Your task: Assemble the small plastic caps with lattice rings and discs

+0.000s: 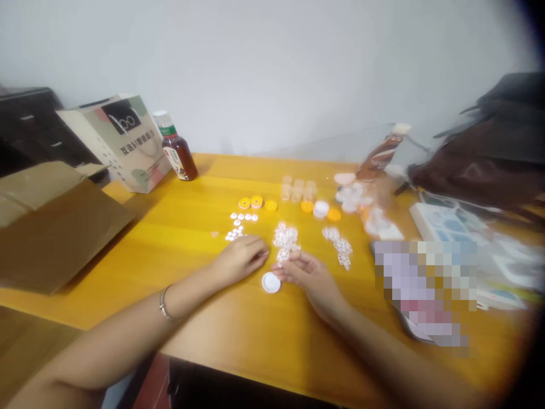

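Note:
My right hand [314, 278] pinches a small white openwork disc [283, 255] between thumb and fingertips. Just below it, a round white lid-like piece [271, 282] lies on the wooden table [238, 318]. My left hand [242, 257] rests on the tabletop to the left, fingers curled in; whatever they hold, if anything, is too small to make out. Beyond the hands is a pile of white openwork pieces [286, 234], with more such pieces [342, 247] to the right. Small white round pieces [235, 233] lie past my left hand.
Yellow round parts [256, 202] and clear small cylinders [298, 190] stand farther back. At left are a cardboard box [55, 227], a paper bag [128, 142] and a dark drink bottle [181, 153]. A second bottle [381, 153], plastic bags [353, 196] and a pixelated phone-like object [419, 289] occupy the right.

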### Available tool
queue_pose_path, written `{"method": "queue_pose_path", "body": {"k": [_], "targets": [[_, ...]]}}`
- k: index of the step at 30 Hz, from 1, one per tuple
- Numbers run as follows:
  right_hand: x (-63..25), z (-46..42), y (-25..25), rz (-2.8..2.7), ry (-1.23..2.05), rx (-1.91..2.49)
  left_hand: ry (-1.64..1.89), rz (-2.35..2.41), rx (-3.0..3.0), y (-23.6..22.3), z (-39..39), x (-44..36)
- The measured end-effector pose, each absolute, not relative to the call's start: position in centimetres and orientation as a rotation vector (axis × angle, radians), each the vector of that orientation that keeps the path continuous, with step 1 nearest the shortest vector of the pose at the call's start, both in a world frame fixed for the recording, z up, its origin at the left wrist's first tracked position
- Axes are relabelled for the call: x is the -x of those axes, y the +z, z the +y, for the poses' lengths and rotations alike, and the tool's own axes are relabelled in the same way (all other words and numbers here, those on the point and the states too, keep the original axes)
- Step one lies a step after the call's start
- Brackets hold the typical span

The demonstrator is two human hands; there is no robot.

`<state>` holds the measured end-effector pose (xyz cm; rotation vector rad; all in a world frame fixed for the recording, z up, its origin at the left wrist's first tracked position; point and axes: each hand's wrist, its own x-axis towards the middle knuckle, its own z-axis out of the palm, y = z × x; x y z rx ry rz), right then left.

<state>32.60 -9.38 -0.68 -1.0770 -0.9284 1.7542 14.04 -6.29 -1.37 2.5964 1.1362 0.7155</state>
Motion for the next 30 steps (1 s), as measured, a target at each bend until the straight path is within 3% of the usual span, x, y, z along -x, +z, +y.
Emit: {"method": "queue_pose_path", "body": {"k": [6, 16, 30], "targets": [[-33.1, -9.2, -0.4, -1.142, 1.616, 1.151, 0.850, 1.123, -2.427, -1.2, -6.5, -13.5], [-33.5, -9.1, -0.7, -1.169, 1.568, 1.166, 0.828, 0.953, -1.620, -0.7, -6.7, -14.0], [-34.0, -8.5, -0.8, -1.088, 1.732, 1.063, 0.920, 0.866, -1.481, -0.4, -7.5, -15.0]]}}
